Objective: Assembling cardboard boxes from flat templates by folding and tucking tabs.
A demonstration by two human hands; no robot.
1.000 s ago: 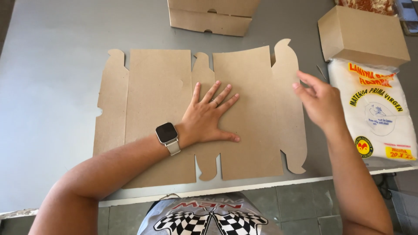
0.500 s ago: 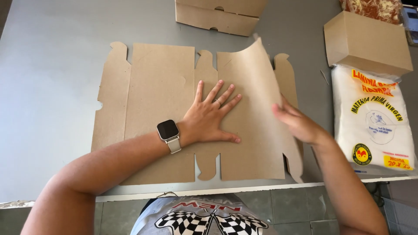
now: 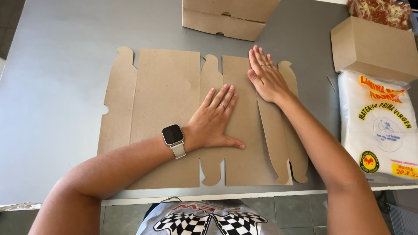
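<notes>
Head view: both open palms, left hand [image 3: 213, 119] and right hand [image 3: 265, 78], are pressing a flat brown die-cut cardboard blank [image 3: 167, 113], gripping nothing, risking a crooked crease if it is sliding on the grey table [image 3: 56, 87].

grey table [image 3: 56, 87] open left, boxes [image 3: 374, 45] crowd right

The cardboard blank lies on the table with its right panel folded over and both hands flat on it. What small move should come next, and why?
Probably slide the right hand down along the folded right panel of the cardboard blank toward the near edge, to press the crease. That hand lies flat only on the far part, while the left hand pins the middle and the near part is not pressed.
</notes>
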